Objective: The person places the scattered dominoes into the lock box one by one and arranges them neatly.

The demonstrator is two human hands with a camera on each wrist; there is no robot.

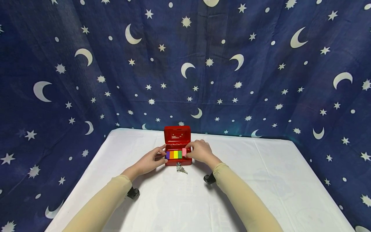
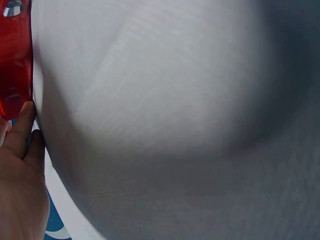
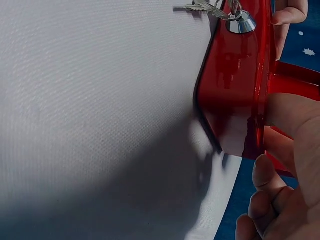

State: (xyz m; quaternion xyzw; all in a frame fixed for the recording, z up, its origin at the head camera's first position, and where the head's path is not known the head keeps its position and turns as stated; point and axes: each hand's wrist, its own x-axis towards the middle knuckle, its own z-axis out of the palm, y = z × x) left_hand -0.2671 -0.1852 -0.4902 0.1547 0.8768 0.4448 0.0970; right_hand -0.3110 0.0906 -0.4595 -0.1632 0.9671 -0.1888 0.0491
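A small red metal cash box (image 1: pixel 178 163) stands with its lid (image 1: pixel 177 134) raised, its key in the front lock (image 1: pixel 178 164). Inside lies a row of blocks: purple (image 1: pixel 167 155), orange (image 1: pixel 172 155), yellow (image 1: pixel 175 154) and green (image 1: pixel 180 154). At the right end, my right hand (image 1: pixel 200 151) pinches a pink block (image 1: pixel 184 152) between thumb and index finger. My left hand (image 1: pixel 149 161) rests at the box's left end, thumb by the front corner and fingers lightly bent near the purple block. The blocks are out of sight in both wrist views.
Keys (image 1: pixel 183 170) hang from the lock onto the white tablecloth (image 1: pixel 174 203). Behind the table hangs a dark blue curtain (image 1: pixel 203 109) with moons and stars. Black wrist cameras are on the left wrist (image 1: pixel 133 193) and the right wrist (image 1: pixel 209 179).
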